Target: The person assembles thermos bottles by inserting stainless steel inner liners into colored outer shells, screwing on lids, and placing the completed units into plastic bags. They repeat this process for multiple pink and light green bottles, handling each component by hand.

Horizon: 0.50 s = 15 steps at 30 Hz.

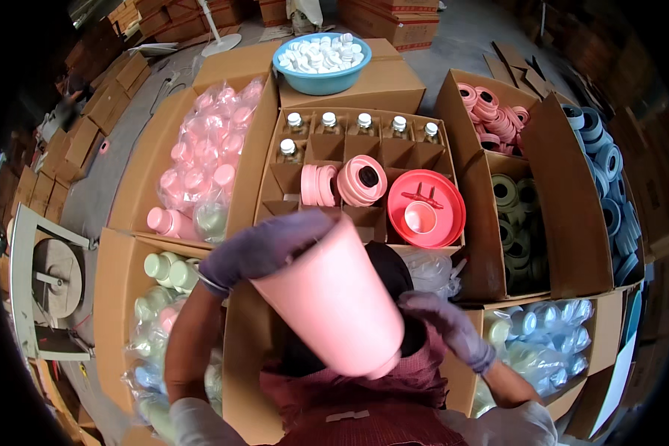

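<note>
My left hand [264,249], in a purple glove, grips the wide upper end of a large pink plastic bottle shell [334,297]. The shell is tilted, its narrow neck end pointing down and right. My right hand [453,331], also gloved, is apart from the shell at its right side, fingers loosely stretched and holding nothing visible. Ahead is a divided carton [424,156] with silver-capped bottles [364,125] in its far compartments. On its dividers rest stacked pink rings [362,181] and a red round tray [453,204] holding a pink cup [420,218] and a dark red pronged part.
A blue basin [323,82] of white caps stands on a carton behind. At left, cartons hold bagged pink bottles [201,156] and green ones [163,267]. On the right are pink collars [490,108], green collars [505,189], blue collars [609,160] and bagged blue bottles [546,320].
</note>
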Motion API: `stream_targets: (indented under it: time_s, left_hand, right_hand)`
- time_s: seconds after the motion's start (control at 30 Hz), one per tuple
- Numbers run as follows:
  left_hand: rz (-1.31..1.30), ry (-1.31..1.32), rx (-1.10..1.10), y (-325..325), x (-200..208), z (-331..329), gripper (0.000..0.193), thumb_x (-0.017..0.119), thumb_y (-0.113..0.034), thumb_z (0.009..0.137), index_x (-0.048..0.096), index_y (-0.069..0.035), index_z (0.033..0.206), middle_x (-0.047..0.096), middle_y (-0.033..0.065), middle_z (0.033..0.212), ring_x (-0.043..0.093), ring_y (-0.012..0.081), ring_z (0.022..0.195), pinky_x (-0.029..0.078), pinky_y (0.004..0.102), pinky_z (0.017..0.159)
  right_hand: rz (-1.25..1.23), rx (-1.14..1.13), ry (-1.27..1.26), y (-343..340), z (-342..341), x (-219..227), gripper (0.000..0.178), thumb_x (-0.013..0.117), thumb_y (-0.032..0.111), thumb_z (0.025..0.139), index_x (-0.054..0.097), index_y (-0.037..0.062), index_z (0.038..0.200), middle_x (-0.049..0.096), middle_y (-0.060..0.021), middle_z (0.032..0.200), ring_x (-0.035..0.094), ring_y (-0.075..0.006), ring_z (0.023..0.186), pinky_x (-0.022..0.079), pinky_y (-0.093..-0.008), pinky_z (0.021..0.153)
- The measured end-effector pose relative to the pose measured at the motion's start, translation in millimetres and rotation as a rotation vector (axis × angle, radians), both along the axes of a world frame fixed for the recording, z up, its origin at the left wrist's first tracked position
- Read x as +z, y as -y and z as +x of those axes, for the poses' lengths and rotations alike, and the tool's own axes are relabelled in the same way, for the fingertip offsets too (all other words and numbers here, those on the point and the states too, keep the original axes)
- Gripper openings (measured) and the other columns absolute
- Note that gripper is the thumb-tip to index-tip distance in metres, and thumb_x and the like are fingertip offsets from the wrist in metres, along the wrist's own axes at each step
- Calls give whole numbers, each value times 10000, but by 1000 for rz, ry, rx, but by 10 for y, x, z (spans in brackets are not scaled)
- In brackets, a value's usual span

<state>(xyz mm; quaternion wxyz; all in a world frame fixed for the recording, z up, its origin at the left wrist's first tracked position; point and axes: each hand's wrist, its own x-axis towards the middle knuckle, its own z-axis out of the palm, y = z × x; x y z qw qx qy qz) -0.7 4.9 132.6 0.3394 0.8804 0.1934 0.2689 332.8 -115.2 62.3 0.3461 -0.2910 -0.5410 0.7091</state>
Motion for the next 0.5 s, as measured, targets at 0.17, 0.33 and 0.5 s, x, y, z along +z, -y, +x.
stream_targets:
  time_s: [0.17,0.33,0.5]
  left_hand:
    - [136,-426,18,551,-686,323,348,643,-255,853,588,-66,1140,598,118,1133,595,310,958,515,394,808]
    - [-140,-356,10,345,-593,530,352,659,-201,872,587,-44,1180,602,142,1120,597,316,962,505,383,840]
    - [-637,234,844,-38,-898,254,404,508,-271,1009,522,15,1294,571,108,1252,547,192,1174,462,357,980]
  right_hand:
    - [830,-244,501,-1590,-612,-477,334,646,137,852,575,19,1156,577,-184,1120,594,-346,1049,481,-385,902]
    - [968,-213,881,-3335,-594,-2131,627,668,78,721,503,205,1313,510,-244,1242,492,-449,1182,441,-500,1003]
    - [1153,-79,842,-3323,-672,-1766,632,699,138,698,536,191,1306,517,-222,1217,507,-409,1144,440,-493,962]
